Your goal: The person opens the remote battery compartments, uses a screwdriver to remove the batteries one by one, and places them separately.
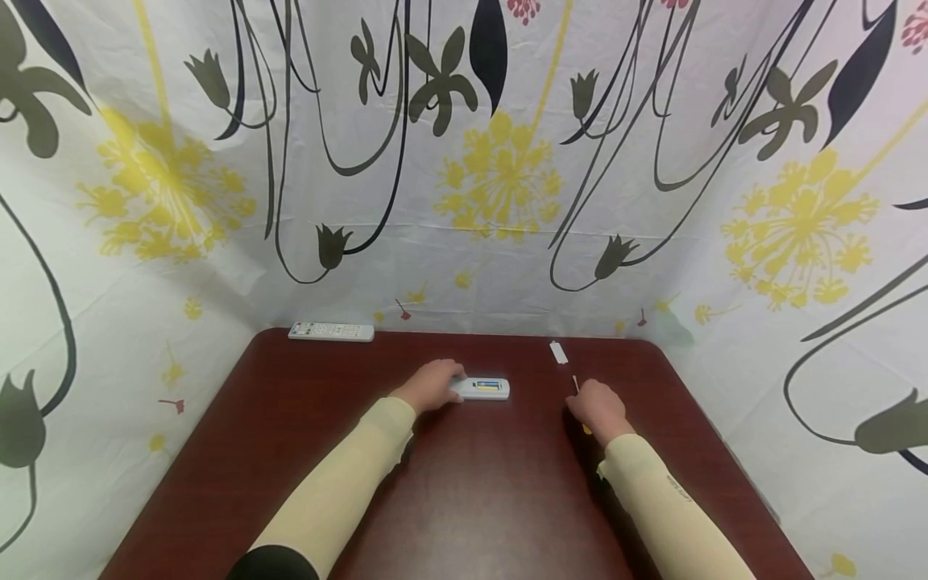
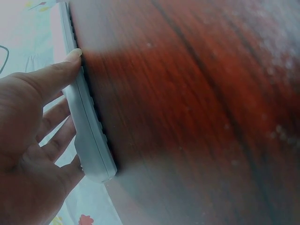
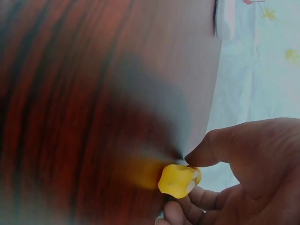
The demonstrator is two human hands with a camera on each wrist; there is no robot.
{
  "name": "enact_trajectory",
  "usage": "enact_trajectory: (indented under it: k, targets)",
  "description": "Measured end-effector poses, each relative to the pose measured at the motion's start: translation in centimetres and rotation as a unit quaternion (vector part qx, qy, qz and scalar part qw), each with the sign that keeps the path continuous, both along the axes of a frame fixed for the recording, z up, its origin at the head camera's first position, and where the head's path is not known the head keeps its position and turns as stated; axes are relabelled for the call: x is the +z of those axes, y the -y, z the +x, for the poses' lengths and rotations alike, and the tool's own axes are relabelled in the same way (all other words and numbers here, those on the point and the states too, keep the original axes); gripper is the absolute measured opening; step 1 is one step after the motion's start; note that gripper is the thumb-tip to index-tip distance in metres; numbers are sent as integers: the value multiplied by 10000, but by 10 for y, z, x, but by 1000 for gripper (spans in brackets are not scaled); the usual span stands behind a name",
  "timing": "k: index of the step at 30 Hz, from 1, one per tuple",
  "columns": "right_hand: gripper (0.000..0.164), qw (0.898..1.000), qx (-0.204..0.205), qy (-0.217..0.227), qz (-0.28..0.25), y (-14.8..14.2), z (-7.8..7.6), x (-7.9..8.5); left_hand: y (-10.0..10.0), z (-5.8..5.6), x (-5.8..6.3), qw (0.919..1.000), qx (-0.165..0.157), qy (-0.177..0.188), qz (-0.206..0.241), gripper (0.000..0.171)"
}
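A light grey remote control (image 1: 482,388) lies button side down on the table, its uncovered battery compartment facing up with blue-and-yellow batteries inside. My left hand (image 1: 432,385) grips its left end; in the left wrist view the thumb is on one long side of the remote (image 2: 91,136) and the fingers are on the other. To the right, my right hand (image 1: 600,407) holds a screwdriver (image 1: 576,384), its thin shaft pointing away from me. In the right wrist view, the yellow screwdriver handle (image 3: 177,181) sits between thumb and fingers, close to the tabletop.
A small white battery cover (image 1: 558,353) lies beyond the right hand. A second white remote (image 1: 331,332), buttons up, is at the far left edge of the dark red table (image 1: 478,483). Flower-patterned cloth (image 1: 406,201) surrounds the table's back and sides.
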State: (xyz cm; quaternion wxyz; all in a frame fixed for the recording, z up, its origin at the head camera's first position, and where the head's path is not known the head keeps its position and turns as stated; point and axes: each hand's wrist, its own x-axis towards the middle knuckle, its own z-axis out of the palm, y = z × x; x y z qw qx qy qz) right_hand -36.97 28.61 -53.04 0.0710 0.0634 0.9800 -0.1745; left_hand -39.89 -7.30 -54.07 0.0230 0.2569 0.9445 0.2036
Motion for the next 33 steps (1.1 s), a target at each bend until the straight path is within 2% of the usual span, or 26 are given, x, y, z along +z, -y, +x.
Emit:
enact_trajectory:
  k: [11, 20, 33]
  targets:
    - [32, 9998, 15, -176, -44, 0, 0, -2, 1, 1, 0, 10000, -21, -73, -53, 35]
    - [27, 9996, 26, -296, 11, -1, 0, -3, 0, -1, -3, 10000, -20, -82, -35, 34]
    - [34, 9987, -8, -509, -19, -5, -6, -10, 1, -2, -4, 9999, 16, -124, -66, 35]
